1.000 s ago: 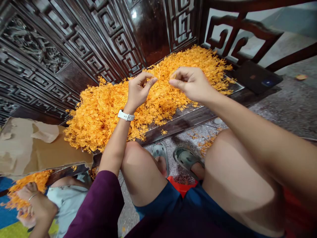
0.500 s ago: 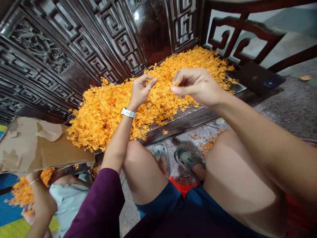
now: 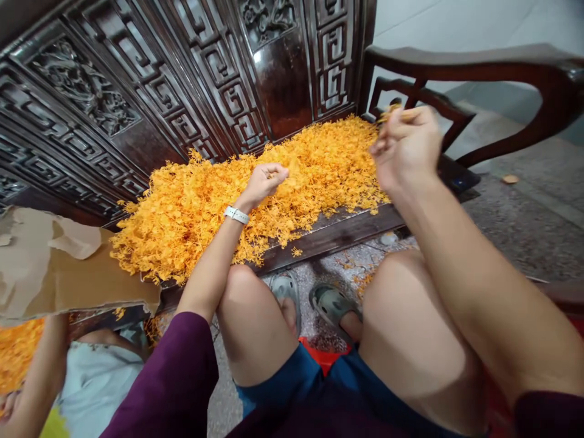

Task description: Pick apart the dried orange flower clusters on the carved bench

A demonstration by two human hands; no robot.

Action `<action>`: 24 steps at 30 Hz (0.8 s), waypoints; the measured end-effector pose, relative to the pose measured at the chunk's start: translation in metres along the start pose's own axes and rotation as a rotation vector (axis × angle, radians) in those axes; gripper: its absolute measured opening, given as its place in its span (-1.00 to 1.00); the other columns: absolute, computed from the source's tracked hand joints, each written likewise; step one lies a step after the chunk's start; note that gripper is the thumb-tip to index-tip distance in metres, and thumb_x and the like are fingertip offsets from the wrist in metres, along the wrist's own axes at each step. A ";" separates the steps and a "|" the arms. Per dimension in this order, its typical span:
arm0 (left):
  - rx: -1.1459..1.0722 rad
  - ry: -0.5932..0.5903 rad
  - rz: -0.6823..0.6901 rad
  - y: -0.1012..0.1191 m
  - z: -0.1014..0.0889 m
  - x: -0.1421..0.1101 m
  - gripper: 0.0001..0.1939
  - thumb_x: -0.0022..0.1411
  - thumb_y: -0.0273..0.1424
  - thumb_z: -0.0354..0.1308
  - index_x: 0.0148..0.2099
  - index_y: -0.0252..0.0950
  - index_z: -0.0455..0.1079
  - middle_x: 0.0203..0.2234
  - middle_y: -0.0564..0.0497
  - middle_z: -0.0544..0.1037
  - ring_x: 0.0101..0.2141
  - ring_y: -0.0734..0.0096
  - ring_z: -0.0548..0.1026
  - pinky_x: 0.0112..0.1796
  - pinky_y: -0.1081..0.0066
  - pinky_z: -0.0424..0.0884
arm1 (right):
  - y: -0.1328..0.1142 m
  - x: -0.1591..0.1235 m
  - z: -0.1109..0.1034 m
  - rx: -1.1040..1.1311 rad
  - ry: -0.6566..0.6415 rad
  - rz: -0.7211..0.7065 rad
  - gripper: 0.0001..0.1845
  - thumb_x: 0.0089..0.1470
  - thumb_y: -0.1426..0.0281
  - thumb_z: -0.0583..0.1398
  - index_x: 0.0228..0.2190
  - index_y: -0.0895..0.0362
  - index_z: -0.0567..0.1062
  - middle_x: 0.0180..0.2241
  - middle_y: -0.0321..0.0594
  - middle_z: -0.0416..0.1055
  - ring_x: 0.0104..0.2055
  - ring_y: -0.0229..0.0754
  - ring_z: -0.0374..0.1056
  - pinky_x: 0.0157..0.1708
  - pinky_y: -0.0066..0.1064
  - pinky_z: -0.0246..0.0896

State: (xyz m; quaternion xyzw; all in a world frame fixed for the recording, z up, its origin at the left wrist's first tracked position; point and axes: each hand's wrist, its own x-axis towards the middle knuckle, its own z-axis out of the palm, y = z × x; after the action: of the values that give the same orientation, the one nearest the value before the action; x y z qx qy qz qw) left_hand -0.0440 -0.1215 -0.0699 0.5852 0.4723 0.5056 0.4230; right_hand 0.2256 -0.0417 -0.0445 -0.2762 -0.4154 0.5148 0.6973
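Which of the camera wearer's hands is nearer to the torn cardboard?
The left hand. It is over the middle of the orange pile, with the cardboard at the pile's left end; the right hand is farther off, raised in front of the wooden armrest.

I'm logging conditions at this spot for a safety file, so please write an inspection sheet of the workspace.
Surface: dark wooden bench, its seat largely covered.
Work items: heap of orange pieces, spread along the seat.
Clutter: loose piece at the front edge; scattered bits on the floor; torn cardboard at the left end.
Left hand: above the heap, finger and thumb together; any hold unclear.
Right hand: raised near the armrest, blurred, pinching orange bits.
Cables: nothing seen.
Surroundings: another person's arm below the cardboard.
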 end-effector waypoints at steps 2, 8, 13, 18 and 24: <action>-0.022 0.132 -0.014 -0.006 -0.015 -0.002 -0.46 -0.06 0.05 0.57 -0.47 -0.20 0.39 -0.69 0.25 0.08 -0.69 0.68 -0.07 -0.65 0.45 -0.18 | -0.001 0.005 -0.014 -0.130 -0.055 -0.052 -0.59 0.06 0.27 0.47 -0.49 -0.03 0.33 -0.57 -0.35 0.33 -0.56 -0.29 0.08 -0.54 -0.30 -0.09; 0.055 0.211 0.010 -0.009 -0.028 -0.004 -0.50 -0.05 0.04 0.56 -0.44 -0.17 0.40 -0.70 0.26 0.08 -0.68 0.65 -0.10 -0.64 0.42 -0.18 | 0.003 -0.020 -0.021 -0.674 -1.436 0.319 -0.63 0.10 0.08 0.46 -0.42 0.14 0.62 -0.50 -0.23 0.55 -0.47 -0.26 0.34 -0.46 -0.34 0.16; 0.195 0.190 0.109 0.000 -0.008 0.000 -0.44 -0.06 0.10 0.55 -0.50 -0.21 0.40 -0.66 0.16 0.26 -0.60 0.57 0.14 -0.55 0.41 0.07 | 0.009 -0.021 -0.004 -0.339 -1.028 0.367 -0.50 0.13 -0.10 0.39 -0.26 0.09 0.59 -0.40 -0.20 0.58 -0.45 -0.24 0.36 -0.41 -0.35 0.29; 0.243 0.137 0.138 0.007 0.008 -0.001 -0.43 -0.07 0.12 0.55 -0.47 -0.25 0.46 -0.63 0.14 0.29 -0.58 0.57 0.16 -0.52 0.39 0.07 | 0.022 -0.024 0.006 -0.295 -0.684 0.440 -0.40 0.18 -0.25 0.24 -0.19 0.04 0.46 -0.43 -0.16 0.53 -0.52 -0.17 0.31 -0.54 -0.30 0.21; 0.266 0.084 0.204 0.012 0.022 0.000 -0.42 -0.10 0.14 0.55 -0.43 -0.26 0.50 -0.61 0.13 0.36 -0.58 0.58 0.18 -0.51 0.42 0.05 | 0.021 -0.041 0.018 -0.419 -0.830 0.165 -0.51 0.09 -0.11 0.42 -0.33 0.04 0.50 -0.47 -0.27 0.40 -0.45 -0.21 0.23 -0.49 -0.31 0.13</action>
State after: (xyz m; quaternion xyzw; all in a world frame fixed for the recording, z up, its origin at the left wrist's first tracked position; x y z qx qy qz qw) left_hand -0.0204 -0.1247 -0.0610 0.6593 0.4906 0.5028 0.2681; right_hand 0.1949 -0.0750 -0.0645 -0.2139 -0.7307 0.5405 0.3581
